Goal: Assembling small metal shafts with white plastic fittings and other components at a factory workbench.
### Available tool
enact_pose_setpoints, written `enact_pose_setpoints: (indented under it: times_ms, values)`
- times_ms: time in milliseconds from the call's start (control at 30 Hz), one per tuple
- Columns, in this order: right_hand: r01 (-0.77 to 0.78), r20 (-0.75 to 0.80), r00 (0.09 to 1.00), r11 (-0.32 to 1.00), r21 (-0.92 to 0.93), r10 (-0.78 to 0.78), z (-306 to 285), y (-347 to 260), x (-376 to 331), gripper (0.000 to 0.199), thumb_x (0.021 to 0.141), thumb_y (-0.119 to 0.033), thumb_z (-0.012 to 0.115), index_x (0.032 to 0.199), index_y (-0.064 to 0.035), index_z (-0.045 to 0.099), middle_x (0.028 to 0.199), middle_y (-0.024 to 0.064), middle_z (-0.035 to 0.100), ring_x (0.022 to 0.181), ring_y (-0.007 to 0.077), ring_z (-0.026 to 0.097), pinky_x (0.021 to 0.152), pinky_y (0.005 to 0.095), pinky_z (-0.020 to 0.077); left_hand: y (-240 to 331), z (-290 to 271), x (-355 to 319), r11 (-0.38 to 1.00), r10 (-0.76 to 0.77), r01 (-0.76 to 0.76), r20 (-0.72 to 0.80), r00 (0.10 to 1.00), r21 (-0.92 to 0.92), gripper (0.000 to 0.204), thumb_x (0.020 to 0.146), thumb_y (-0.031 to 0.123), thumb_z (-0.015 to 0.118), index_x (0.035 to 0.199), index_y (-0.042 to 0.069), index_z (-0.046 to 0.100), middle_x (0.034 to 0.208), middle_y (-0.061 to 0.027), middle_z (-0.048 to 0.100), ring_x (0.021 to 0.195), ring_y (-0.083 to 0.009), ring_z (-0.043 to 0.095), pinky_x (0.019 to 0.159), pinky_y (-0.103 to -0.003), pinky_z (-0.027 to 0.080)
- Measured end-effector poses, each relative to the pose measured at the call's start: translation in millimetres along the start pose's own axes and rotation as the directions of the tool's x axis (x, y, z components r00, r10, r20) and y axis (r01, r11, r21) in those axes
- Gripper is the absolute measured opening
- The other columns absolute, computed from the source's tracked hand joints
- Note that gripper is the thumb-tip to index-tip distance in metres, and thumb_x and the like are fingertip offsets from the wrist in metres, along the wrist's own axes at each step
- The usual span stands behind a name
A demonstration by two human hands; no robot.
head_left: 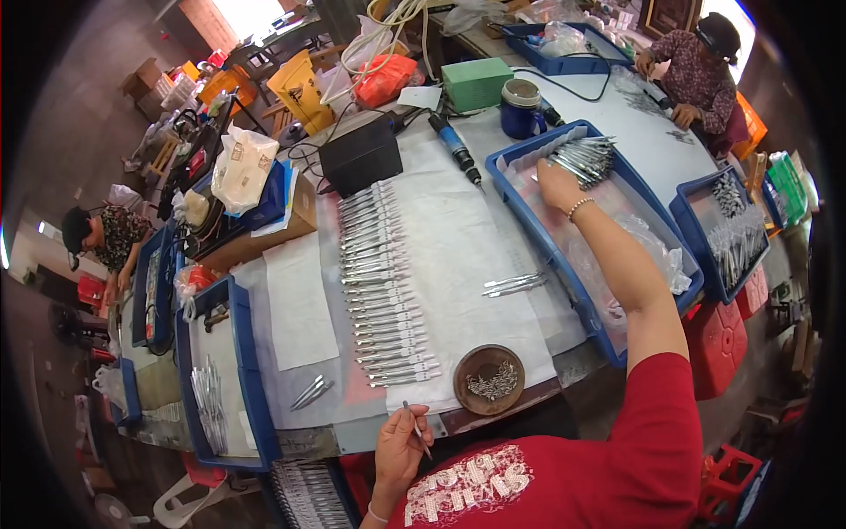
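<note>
My left hand is closed around a thin dark pointed tool, held at the table's near edge; its exact kind is unclear. My right hand reaches into a long blue tray, fingers curled down beside a heap of slender silver metal parts. Whatever its fingertips hold is hidden. A long column of similar metal parts lies side by side on white cloth. Several loose parts rest between that column and the tray. A round brown dish of tiny metal pieces sits near my left hand.
A blue electric screwdriver, black box and dark blue mug stand farther back. Another blue tray with metal parts is at left, a smaller tray at right. Two people work nearby.
</note>
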State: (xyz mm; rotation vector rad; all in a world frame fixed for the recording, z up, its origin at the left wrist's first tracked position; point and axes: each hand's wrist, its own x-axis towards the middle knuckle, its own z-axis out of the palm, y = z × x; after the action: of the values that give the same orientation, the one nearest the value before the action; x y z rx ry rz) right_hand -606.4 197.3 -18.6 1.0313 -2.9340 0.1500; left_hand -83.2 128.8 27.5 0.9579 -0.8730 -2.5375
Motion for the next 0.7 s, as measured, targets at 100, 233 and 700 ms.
enact_pose_setpoints:
  times_ms: [100,233,700]
  values:
    - [-0.026,0.014,1.0,1.0,-0.008,0.027,3,0,-4,0.019,0.085,-0.01,0.045,0.101,-0.0007,0.049,0.096,0.0272,0.06,0.085,0.0393,0.063,0.071,0.0462,0.0513,-3,-3,-5,1.0,0.003,-0.004,-0.008,1.0,-0.005,0.024,0.095,0.018,0.047,0.102,-0.003,0.057,0.079,-0.0045,0.052,0.066,-0.0147,0.052,0.061,-0.027,0.044]
    - [0.018,-0.07,0.997,1.0,-0.009,-0.019,0,12,-14,0.017,0.083,-0.007,0.047,0.098,-0.0006,0.052,0.094,0.0254,0.062,0.087,0.036,0.063,0.072,0.0449,0.0511,-6,-4,-8,0.999,-0.003,0.003,0.017,1.0,-0.051,0.024,0.095,0.018,0.047,0.102,-0.003,0.057,0.079,-0.0043,0.052,0.067,-0.0145,0.052,0.06,-0.026,0.045]
    - [0.693,0.076,0.714,0.718,0.056,-0.696,-47,-129,-144,0.014,0.07,0.004,0.057,0.083,0.0015,0.051,0.087,0.0163,0.053,0.082,0.0322,0.057,0.071,0.0372,0.0478,-6,-5,-21,1.0,0.008,-0.005,0.109,0.994,-0.027,0.025,0.096,0.02,0.047,0.103,-0.002,0.057,0.076,-0.0031,0.053,0.065,-0.0114,0.052,0.058,-0.023,0.044]
